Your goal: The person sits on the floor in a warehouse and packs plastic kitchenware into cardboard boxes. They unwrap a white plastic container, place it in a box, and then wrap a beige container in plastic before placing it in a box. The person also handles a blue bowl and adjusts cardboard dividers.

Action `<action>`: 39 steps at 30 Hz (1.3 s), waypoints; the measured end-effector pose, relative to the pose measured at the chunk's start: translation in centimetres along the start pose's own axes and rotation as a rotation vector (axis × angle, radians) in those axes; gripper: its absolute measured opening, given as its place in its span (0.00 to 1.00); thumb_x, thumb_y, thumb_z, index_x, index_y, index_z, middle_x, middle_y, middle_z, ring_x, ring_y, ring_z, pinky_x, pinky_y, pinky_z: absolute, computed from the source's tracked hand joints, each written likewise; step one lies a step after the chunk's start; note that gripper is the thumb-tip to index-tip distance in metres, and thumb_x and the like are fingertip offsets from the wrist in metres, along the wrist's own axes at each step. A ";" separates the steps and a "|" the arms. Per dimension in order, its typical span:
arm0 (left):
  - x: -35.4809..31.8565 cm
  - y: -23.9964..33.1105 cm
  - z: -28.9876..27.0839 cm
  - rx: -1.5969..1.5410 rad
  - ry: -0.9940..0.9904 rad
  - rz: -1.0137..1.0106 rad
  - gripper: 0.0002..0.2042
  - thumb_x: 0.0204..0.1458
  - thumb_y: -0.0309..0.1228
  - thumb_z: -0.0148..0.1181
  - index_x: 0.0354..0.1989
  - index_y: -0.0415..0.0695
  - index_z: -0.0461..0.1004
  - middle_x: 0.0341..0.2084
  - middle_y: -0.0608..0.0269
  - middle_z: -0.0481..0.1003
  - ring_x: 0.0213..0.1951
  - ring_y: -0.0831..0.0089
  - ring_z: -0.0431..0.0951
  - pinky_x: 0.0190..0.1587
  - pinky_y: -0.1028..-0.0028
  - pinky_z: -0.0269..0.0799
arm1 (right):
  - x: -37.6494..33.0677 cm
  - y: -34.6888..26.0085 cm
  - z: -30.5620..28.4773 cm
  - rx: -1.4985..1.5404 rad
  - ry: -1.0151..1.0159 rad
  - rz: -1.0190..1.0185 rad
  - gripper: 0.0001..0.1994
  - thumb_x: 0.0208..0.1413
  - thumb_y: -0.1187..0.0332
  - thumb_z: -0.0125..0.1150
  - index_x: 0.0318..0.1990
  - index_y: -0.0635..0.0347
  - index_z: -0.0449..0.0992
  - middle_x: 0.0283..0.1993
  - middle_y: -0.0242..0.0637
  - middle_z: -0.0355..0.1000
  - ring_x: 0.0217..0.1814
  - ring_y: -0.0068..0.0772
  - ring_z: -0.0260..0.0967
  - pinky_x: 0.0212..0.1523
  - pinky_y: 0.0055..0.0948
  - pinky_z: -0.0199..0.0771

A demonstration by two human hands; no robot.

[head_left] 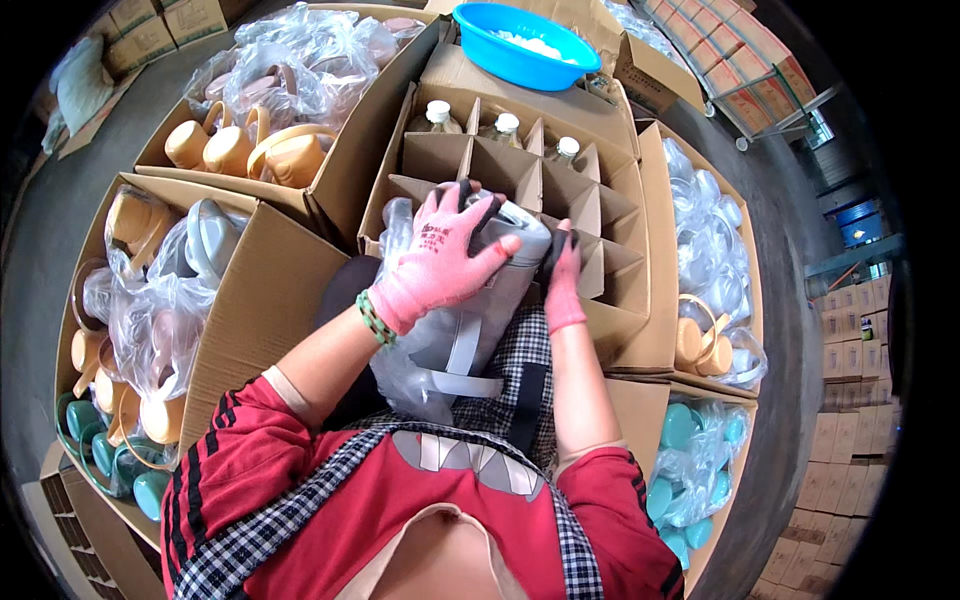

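My left hand [438,255], in a pink glove with dark fingertips, lies over a grey plastic lid [522,238], its fingers and thumb around the lid's top. From the other side, my right hand [563,272], gloved alike, presses closed fingers against the same lid. Below my hands, a clear plastic bag [408,365] on my lap holds grey pieces with loop handles [465,345]. Just beyond stands a cardboard box with dividers [500,165]. White-capped glass bottles [506,128] sit in its far compartments. My palms hide part of the lid.
A blue basin [525,55] with white contents stands beyond the divided box. Open cartons of peach lids [228,150], grey lids [212,235] and teal lids [678,428] flank me on both sides. Stacked cartons [845,440] and a loaded trolley [735,70] stand to the right.
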State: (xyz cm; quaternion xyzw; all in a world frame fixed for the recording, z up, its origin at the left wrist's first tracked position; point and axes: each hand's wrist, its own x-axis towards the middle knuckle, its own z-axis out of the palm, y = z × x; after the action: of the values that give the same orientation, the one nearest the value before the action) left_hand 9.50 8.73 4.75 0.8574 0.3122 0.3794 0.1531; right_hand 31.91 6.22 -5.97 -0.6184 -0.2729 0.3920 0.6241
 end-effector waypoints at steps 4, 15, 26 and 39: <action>-0.1 -6.5 1.3 -0.473 0.101 -0.417 0.24 0.43 0.38 0.54 0.49 0.42 0.62 0.46 0.46 0.60 0.48 0.55 0.62 0.51 0.67 0.57 | -5.5 -3.7 6.8 -0.181 -0.074 -0.283 0.27 0.54 0.43 0.37 0.38 0.63 0.64 0.38 0.31 0.61 0.39 0.23 0.55 0.43 0.23 0.58; -1.2 2.0 -5.9 -0.707 0.218 -0.204 0.28 0.28 0.35 0.68 0.40 0.37 0.67 0.36 0.57 0.69 0.40 0.67 0.69 0.45 0.72 0.63 | -12.6 -13.1 6.8 -0.473 -0.063 -1.183 0.43 0.38 0.47 0.60 0.58 0.59 0.47 0.58 0.52 0.45 0.59 0.52 0.46 0.56 0.44 0.47; -1.9 1.8 -3.3 -0.700 0.332 -0.197 0.33 0.25 0.34 0.72 0.43 0.35 0.62 0.38 0.57 0.67 0.40 0.70 0.69 0.44 0.72 0.65 | -11.0 -11.8 7.9 -0.156 -0.095 -0.592 0.29 0.51 0.44 0.43 0.45 0.65 0.63 0.36 0.38 0.66 0.37 0.27 0.64 0.39 0.25 0.64; 3.4 -14.8 5.2 -1.220 0.634 -0.575 0.13 0.49 0.28 0.49 0.44 0.42 0.64 0.37 0.61 0.69 0.39 0.69 0.69 0.45 0.73 0.65 | 5.8 -7.1 -3.7 -0.233 -0.059 0.010 0.20 0.51 0.55 0.51 0.36 0.67 0.69 0.25 0.39 0.69 0.24 0.27 0.68 0.26 0.21 0.68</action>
State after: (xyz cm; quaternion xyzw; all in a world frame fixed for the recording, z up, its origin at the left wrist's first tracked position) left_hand 8.91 22.04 -4.19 0.3543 0.2875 0.6593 0.5976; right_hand 39.24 9.45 -0.13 -0.6761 -0.3317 0.3788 0.5379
